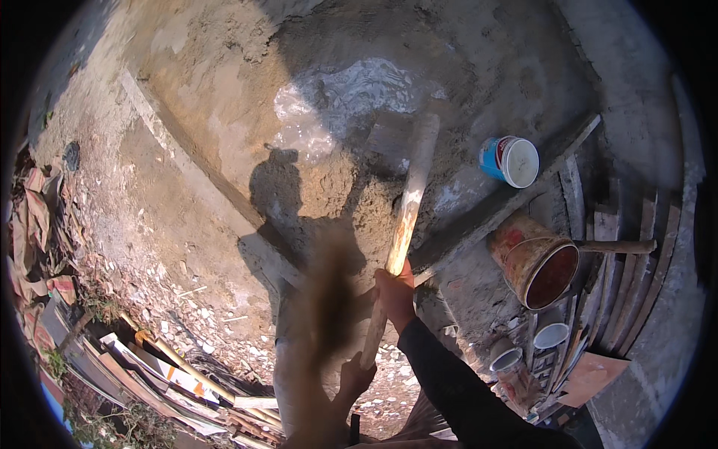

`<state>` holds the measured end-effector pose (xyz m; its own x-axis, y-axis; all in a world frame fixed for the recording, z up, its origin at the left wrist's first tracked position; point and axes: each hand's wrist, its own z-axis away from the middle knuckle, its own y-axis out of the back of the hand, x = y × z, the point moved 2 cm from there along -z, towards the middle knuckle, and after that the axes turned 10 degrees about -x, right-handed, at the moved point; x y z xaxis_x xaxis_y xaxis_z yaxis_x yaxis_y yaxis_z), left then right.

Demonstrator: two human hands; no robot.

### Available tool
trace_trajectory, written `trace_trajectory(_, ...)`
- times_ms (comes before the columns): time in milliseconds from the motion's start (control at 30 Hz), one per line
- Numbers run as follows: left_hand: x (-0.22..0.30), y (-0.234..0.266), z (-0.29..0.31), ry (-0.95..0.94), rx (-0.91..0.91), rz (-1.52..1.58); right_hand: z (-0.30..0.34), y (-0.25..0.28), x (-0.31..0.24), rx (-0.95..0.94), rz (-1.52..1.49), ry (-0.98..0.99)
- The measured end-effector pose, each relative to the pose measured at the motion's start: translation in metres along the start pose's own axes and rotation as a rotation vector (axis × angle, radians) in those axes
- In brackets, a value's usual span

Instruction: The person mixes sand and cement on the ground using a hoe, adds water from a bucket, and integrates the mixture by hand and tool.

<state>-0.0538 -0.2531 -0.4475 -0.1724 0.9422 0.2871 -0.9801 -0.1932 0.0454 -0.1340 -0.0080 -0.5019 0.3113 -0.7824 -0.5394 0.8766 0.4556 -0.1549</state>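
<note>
Both my hands grip the long wooden handle of a hoe [410, 208]. My right hand [396, 293] is closed around the middle of the handle. Lower down, near its end, my left hand [354, 379] is wrapped round it. The hoe's flat grey blade [390, 135] is at the far end, against wet mortar [359, 86] with a pale, shiny patch of water. A brown blur close to the camera hides part of the ground left of the handle.
Boards [191, 176] edge the mortar on the left, with another board [493, 217] on the right. A blue-and-white paint bucket [519, 162] stands inside. Outside it lie a rusty bucket [521, 257], small pails [550, 334] and planks [645, 277]. Scrap wood [142, 378] lies lower left.
</note>
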Motion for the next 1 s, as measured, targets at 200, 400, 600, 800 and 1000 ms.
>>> trace_trajectory(200, 0.185, 0.100, -0.210, -0.416, 0.247, 0.094, -0.156, -0.040, -0.200, 0.021, 0.176, 0.456)
trace_trajectory(400, 0.208, 0.094, -0.274, -0.429, 0.088, 0.265, -0.297, 0.000, -0.162, 0.025, 0.342, 0.360)
trace_trajectory(600, 0.062, 0.027, -0.244, -0.250, 0.094, 0.233, -0.217, 0.001, -0.040, 0.033, 0.276, 0.189)
trace_trajectory(800, 0.091, 0.080, -0.267, -0.398, 0.223, 0.147, -0.182, -0.038, -0.092, -0.022, 0.200, 0.417)
trace_trajectory(1000, 0.169, 0.106, -0.284, -0.306, 0.219, 0.426, -0.307, -0.079, -0.114, -0.087, 0.534, 0.280)
